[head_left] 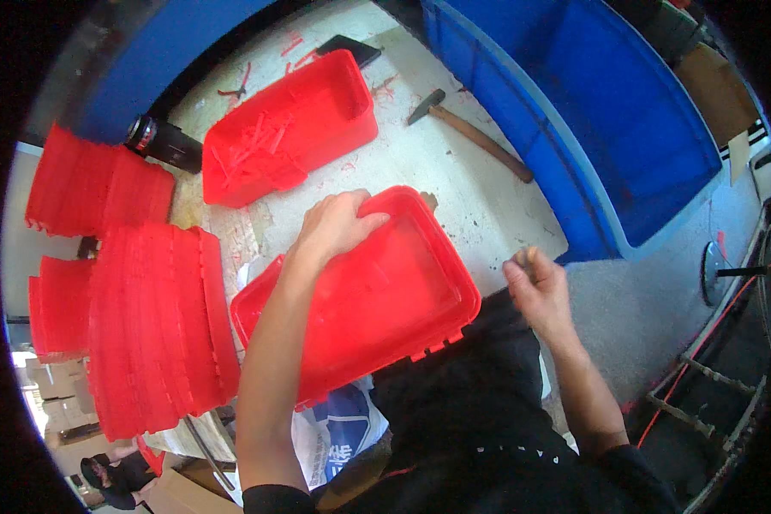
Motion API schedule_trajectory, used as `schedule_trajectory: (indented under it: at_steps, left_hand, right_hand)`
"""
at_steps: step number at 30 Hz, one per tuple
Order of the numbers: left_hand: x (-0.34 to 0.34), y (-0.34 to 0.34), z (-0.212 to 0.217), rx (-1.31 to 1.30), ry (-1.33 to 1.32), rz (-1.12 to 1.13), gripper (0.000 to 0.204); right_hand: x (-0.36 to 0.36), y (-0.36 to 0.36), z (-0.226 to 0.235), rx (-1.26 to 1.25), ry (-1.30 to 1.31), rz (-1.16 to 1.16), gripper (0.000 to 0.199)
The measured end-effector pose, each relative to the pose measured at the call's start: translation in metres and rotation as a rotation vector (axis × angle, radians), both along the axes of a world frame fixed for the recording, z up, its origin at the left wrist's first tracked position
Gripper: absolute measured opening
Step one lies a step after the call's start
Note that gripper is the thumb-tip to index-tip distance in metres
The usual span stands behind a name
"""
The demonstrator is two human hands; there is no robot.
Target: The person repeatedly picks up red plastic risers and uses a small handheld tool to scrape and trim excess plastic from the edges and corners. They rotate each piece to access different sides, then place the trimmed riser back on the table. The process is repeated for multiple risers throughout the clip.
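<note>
A red plastic bin (377, 295) lies tilted at the near edge of the table, its open side facing me. My left hand (338, 224) is closed over the bin's far rim, thumb inside and fingers out of sight behind the wall. To the right of the bin, apart from it, my right hand (540, 289) is closed with the fingers curled in. Whatever it may hold is too small and hidden to name. Beyond my left hand stands a second red bin (334, 120), with thin red plastic scraps (253, 147) inside.
Tall stacks of red bins (158, 330) rise at the left. A black cylindrical bottle (170, 146) lies behind them. Red-handled pliers (242, 84) and a wooden-handled hammer (475, 137) rest on the table (403, 163). A large blue crate (595, 154) fills the far right.
</note>
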State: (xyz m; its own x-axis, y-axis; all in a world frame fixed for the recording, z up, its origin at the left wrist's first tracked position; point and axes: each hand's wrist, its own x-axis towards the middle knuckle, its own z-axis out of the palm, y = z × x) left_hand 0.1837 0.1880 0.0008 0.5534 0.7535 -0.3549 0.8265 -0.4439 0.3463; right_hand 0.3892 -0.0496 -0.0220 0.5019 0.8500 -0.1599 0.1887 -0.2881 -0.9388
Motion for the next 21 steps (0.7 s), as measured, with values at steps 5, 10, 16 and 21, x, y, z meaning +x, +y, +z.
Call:
schedule_trajectory:
  at_steps: [5,10,16,21]
  left_hand:
    - [-0.019,0.021,-0.007,-0.065,-0.027,0.126,0.044]
    - [-0.097,0.026,0.005,0.022,-0.187,0.345,0.039]
    - [-0.209,-0.064,0.013,-0.392,-0.702,1.116,0.044]
    - [-0.232,-0.178,0.019,-1.123,-0.554,1.273,0.044]
  right_hand:
    - [-0.025,0.013,-0.006,0.016,-0.250,0.287,0.025]
    - [0.011,-0.005,-0.007,-0.185,0.237,0.148,0.025]
    - [0.034,-0.029,-0.008,0.022,-0.056,0.099,0.013]
    - [0.038,-0.043,-0.009,-0.024,0.018,0.140,0.019]
